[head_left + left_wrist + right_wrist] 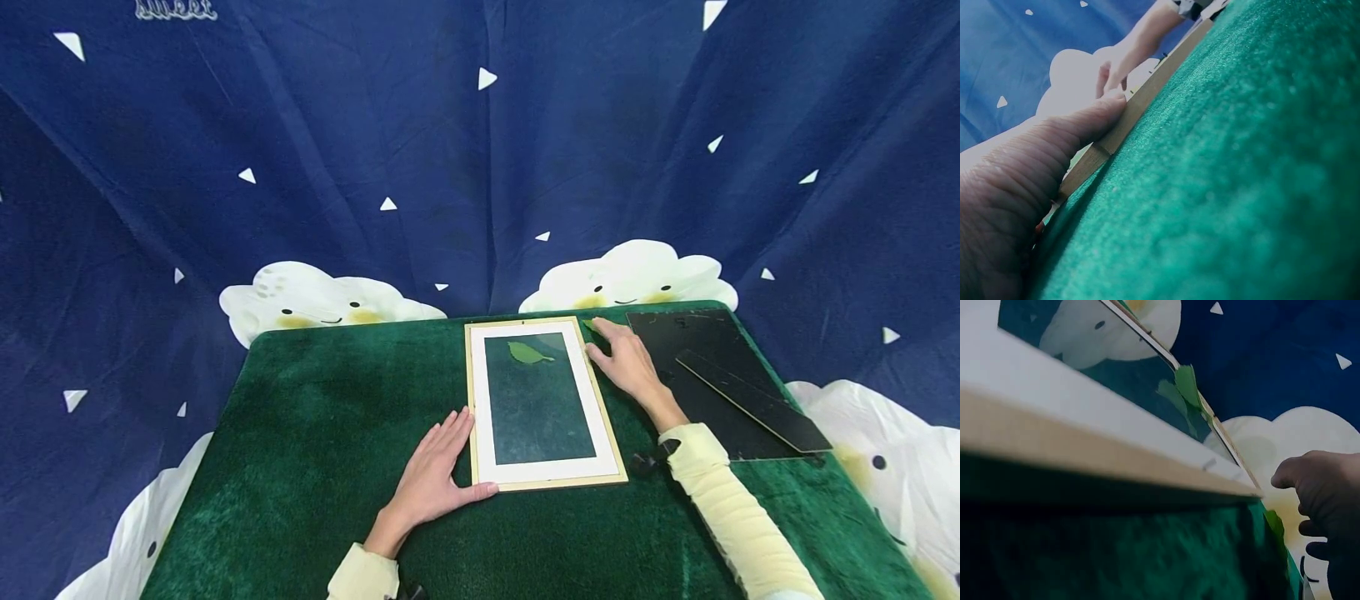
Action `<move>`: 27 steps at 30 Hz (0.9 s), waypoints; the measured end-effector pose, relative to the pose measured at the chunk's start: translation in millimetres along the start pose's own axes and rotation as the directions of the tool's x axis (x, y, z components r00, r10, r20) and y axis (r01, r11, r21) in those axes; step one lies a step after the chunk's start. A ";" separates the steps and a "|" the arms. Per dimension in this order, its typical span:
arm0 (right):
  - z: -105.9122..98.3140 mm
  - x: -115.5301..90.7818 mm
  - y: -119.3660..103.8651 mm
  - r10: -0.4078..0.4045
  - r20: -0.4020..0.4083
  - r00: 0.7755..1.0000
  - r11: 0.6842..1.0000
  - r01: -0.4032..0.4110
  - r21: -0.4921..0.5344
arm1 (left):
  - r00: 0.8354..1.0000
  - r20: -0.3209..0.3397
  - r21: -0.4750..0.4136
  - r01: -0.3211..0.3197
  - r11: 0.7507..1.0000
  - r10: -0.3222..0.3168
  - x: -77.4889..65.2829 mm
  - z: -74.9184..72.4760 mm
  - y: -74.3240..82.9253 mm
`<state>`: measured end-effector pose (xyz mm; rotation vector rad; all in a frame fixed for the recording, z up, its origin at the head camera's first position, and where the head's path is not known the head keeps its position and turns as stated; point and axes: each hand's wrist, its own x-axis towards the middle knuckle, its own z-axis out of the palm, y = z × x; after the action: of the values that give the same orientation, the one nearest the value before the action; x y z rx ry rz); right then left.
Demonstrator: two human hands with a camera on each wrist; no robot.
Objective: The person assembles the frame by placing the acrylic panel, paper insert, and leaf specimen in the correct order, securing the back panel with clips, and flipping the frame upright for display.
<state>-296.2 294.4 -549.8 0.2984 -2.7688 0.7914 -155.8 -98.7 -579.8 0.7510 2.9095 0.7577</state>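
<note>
A wooden picture frame (546,486) with a white mat (543,472) and a glass pane (536,417) lies flat on the green cloth. One green leaf (527,353) is on the pane near its top, its reflection showing in the right wrist view. My left hand (435,479) rests at the frame's lower left corner, fingers straight along the left side and thumb on the bottom edge. Beyond the frame's upper right side, my right hand (624,357) reaches with loosely bent fingers toward a second leaf (1275,529), partly hidden by the hand in the head view.
A black backing board (675,333) with a black stand leg (750,400) lies on the right of the green-covered table (322,417). Behind the table hangs a blue curtain (360,125) printed with clouds and white triangles.
</note>
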 end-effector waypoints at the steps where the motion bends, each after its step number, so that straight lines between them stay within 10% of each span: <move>1: -1.4 -0.5 2.6 0.012 0.002 1.000 1.000 -0.012 -0.011 | 1.000 0.003 -0.001 0.003 1.000 -0.003 -0.1 -0.2 0.1; 27: -5.2 -11.5 44.2 0.060 -0.081 0.995 0.985 -0.072 -0.154 | 1.000 0.007 -0.004 0.013 1.000 -0.013 0.2 -0.4 1.4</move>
<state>-295.9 335.4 -570.5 0.1436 -2.7610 0.5820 -155.3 -97.7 -578.8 0.7314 2.9031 0.7572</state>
